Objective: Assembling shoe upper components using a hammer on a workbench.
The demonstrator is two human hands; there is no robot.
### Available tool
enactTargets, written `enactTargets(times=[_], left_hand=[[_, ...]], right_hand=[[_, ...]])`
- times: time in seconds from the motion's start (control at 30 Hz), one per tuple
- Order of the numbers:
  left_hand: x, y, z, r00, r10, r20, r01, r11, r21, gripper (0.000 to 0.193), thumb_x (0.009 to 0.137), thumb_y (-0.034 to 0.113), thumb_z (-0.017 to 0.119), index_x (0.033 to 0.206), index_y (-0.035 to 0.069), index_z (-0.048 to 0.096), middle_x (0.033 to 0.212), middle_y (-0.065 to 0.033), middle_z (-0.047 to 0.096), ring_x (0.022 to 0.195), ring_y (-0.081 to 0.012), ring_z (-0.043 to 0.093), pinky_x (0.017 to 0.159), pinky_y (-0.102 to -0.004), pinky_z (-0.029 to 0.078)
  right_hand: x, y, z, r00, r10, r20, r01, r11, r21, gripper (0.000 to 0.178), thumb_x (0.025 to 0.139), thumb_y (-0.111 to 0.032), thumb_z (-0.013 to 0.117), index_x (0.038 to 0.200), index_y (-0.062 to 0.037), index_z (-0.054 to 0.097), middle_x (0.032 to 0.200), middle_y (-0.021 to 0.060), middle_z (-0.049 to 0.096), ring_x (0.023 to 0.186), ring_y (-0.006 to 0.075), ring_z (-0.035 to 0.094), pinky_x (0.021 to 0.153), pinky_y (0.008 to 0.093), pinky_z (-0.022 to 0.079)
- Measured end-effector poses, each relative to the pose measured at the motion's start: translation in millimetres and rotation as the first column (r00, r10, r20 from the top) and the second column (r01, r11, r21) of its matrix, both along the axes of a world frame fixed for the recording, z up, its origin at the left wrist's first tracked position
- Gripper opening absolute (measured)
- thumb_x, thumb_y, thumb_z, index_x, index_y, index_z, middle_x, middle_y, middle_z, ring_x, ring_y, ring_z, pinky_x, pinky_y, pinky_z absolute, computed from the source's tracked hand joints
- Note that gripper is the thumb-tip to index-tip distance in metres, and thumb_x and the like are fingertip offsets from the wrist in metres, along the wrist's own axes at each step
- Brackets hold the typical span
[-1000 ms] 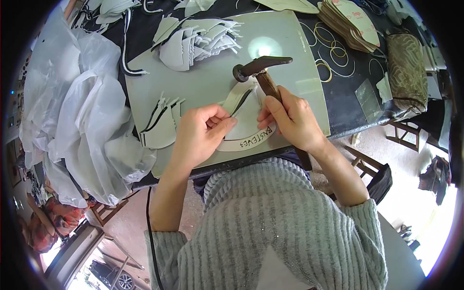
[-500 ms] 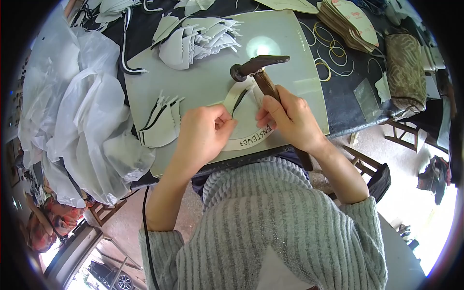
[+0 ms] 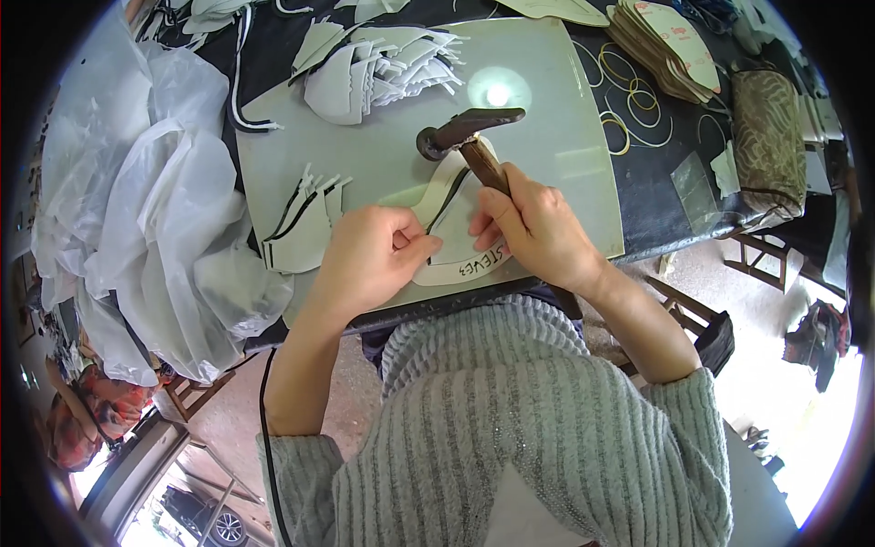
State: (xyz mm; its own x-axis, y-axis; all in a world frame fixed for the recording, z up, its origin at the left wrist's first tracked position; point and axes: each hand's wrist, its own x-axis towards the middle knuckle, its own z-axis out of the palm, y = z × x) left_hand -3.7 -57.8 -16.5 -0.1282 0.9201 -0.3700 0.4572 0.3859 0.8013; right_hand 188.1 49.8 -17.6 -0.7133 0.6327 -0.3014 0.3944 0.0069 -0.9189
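Observation:
My right hand (image 3: 542,223) is wrapped round the wooden handle of a hammer (image 3: 483,164), whose dark metal head points away from me above the board. Under it lies a curved white shoe-upper piece (image 3: 444,272) with dark handwriting along its near rim. A thin black strip (image 3: 447,202) runs along the inner curve of this piece. My left hand (image 3: 374,255) pinches the near end of that strip between thumb and forefinger, at the piece's left side. The fingers of my right hand hang low over the piece; whether they touch it I cannot tell.
A grey-green work board (image 3: 538,68) covers the table. On it sit a large stack of white pieces (image 3: 383,73) and a smaller stack (image 3: 301,228). Clear plastic bags (image 3: 164,210) bulge at the left. Thin rings (image 3: 629,100), brown cut pieces (image 3: 661,50) and a patterned roll (image 3: 767,137) lie right.
The hammer and my right hand have shifted a little left and nearer. My left hand has lowered slightly, and more of the black strip shows along the white piece.

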Motion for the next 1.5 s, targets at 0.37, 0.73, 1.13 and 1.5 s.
enactTargets(times=[0.37,0.73,1.13,1.5], left_hand=[[6,9,13,0.947,-0.175,-0.271,0.173,0.984,-0.032,0.025,0.076,0.016,0.077,0.067,-0.002,0.063,0.055,-0.0102,0.06,0.049,-0.02,0.058,0.05,-0.0318,0.044],[54,-17,-12,0.84,-0.088,-0.536,0.357,0.834,0.421,0.072,0.08,0.039,0.074,0.135,-0.003,0.051,0.144,-0.0169,0.048,0.134,-0.035,0.045,0.11,-0.0482,0.037],[37,-4,-28,0.936,0.143,-0.322,0.088,0.79,0.607,0.038,0.081,0.025,0.076,0.111,0.005,0.069,0.108,-0.0068,0.065,0.101,-0.0281,0.059,0.091,-0.0429,0.044],[60,15,-36,0.82,0.369,-0.437,-0.027,0.788,0.615,0.027,0.077,0.015,0.076,0.102,0.009,0.071,0.092,0.0012,0.058,0.09,-0.0215,0.054,0.081,-0.0388,0.037]], right_hand=[[1,1,0,0.998,0.043,0.046,-0.045,0.998,0.037,0.026,0.106,-0.021,0.045,0.094,0.0024,0.048,0.082,0.0116,0.069,0.072,0.0171,0.072,0.058,0.0276,0.054],[57,56,19,0.966,-0.173,0.193,0.174,0.985,0.014,0.025,0.103,-0.025,0.049,0.092,-0.0024,0.055,0.077,0.0055,0.066,0.063,0.0097,0.062,0.056,0.0258,0.048],[46,27,52,0.914,0.103,0.391,-0.348,0.696,0.628,0.021,0.098,-0.018,0.057,0.087,-0.0019,0.052,0.059,0.0158,0.053,0.053,0.0359,0.057,0.048,0.0418,0.043],[34,35,52,0.742,0.167,0.649,-0.61,0.57,0.551,0.031,0.097,-0.029,0.058,0.083,-0.0033,0.05,0.057,0.0106,0.059,0.048,0.0299,0.061,0.045,0.0391,0.048]])
